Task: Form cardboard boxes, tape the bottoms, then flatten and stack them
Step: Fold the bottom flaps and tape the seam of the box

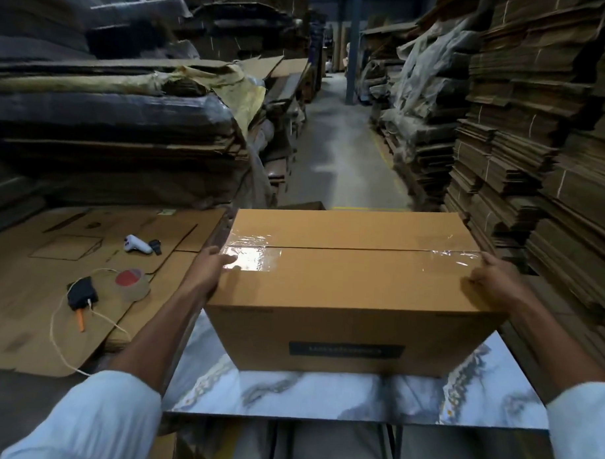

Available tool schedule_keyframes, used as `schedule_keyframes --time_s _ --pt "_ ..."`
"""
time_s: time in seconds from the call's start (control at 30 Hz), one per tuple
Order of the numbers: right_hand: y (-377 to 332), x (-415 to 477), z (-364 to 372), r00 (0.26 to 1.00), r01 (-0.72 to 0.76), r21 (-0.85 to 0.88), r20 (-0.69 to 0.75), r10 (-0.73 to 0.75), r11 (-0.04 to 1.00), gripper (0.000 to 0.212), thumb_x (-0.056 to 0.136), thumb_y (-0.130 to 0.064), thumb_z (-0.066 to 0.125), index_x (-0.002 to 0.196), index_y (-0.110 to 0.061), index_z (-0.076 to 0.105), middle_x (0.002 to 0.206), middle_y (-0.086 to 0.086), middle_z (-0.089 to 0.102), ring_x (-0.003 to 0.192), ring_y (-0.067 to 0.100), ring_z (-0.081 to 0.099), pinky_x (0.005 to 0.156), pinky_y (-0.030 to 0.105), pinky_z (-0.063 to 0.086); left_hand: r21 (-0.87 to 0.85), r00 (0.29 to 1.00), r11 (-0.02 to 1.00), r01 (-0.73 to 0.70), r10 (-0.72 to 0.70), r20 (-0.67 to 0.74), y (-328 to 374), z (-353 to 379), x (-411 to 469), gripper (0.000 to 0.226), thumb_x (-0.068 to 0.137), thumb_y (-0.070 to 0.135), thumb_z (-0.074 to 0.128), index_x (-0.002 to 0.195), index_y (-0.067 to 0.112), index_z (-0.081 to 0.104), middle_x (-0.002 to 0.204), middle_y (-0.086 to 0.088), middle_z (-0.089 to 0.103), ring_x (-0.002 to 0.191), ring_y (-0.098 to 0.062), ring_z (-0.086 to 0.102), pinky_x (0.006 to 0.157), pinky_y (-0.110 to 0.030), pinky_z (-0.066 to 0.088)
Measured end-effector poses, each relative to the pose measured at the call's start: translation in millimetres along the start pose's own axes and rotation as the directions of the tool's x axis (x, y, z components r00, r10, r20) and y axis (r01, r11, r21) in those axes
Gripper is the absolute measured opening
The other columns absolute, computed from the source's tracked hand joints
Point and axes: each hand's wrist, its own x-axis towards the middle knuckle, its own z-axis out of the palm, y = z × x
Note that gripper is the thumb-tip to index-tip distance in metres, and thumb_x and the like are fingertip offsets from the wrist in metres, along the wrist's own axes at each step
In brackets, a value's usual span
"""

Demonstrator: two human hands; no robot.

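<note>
Marble-patterned table top (322,395) nearest: one glossy slab, grey veins on white, on thin dark legs. One cardboard box (353,293) stands on it, formed, rectangular, smooth brown, top flaps closed. One strip of clear tape (255,258), shiny and wrinkled, runs along the centre seam. One dark label (345,350) on the near face, print unreadable. Left hand (212,265) grips the box's left end, thumb over the top edge onto the tape. Right hand (494,280) grips the right end, fingers curled on the top edge.

Left of the table, flat cardboard sheets (23,315) carry:
- one tape roll (131,281), red core
- one black pouch (81,292)
- one white handheld device (136,244)
- one length of pale twine (55,337)

Beyond: concrete aisle (338,155), one blue pillar (353,49), and stacks of flattened cardboard (537,134) on both sides.
</note>
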Motion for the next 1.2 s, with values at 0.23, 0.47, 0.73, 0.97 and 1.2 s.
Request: schedule_keyframes --time_s 0.23,0.47,0.73,0.97,1.2 --pt "-6 10 16 0.991 0.07 -0.369 -0.083 -0.108 0.927 0.054 0.094 -0.03 0.062 0.144 -0.018 0.046 0.145 0.02 0.048 0.131 0.043 0.042 0.108 0.061 0.034 0.332 0.983 0.936 -0.112 0.154 -0.1 -2 7 -5 0.061 0.092 0.03 0.067 0.147 0.024 0.041 0.137 -0.004 0.054 0.109 -0.022 0.054 0.085 -0.041 0.048" --pt "-65 -20 109 0.824 0.55 -0.536 0.223 -0.522 0.64 0.044 0.097 -0.041 0.056 0.137 -0.024 0.052 0.14 0.002 0.057 0.133 0.024 0.048 0.113 0.051 0.031 0.442 0.964 0.882 -0.162 0.238 -0.121 -1 16 0 0.059 0.095 0.031 0.064 0.149 0.023 0.04 0.141 -0.007 0.054 0.109 -0.023 0.058 0.087 -0.043 0.054" --pt "-115 -62 206 0.698 0.717 -0.465 0.473 -0.538 0.52 0.057 0.105 -0.057 0.029 0.155 -0.031 0.034 0.164 -0.006 0.029 0.151 0.015 0.022 0.124 0.049 0.009 0.681 0.898 0.637 -0.361 0.433 0.071 9 20 28 0.068 0.092 0.028 0.067 0.153 0.023 0.036 0.157 -0.003 0.039 0.143 -0.024 0.036 0.118 -0.053 0.033" --pt "-111 -60 209 0.718 0.696 -0.501 0.48 -0.505 0.514 0.059 0.104 -0.06 0.021 0.159 -0.036 0.023 0.167 -0.011 0.019 0.154 0.01 0.013 0.126 0.047 0.004 0.719 0.784 0.347 -0.602 0.425 0.452 28 35 68 0.045 0.107 0.021 0.044 0.152 0.015 0.044 0.158 -0.003 0.041 0.144 -0.021 0.037 0.118 -0.035 0.028" --pt "-109 -56 208 0.697 0.717 -0.481 0.484 -0.529 0.504 0.056 0.105 -0.057 0.022 0.156 -0.036 0.027 0.166 -0.011 0.023 0.153 0.011 0.016 0.123 0.044 0.002 0.725 0.724 0.216 -0.653 0.459 0.515 28 27 75 0.036 0.106 0.028 0.045 0.139 0.022 0.059 0.143 0.0 0.055 0.131 -0.018 0.048 0.11 -0.041 0.042"
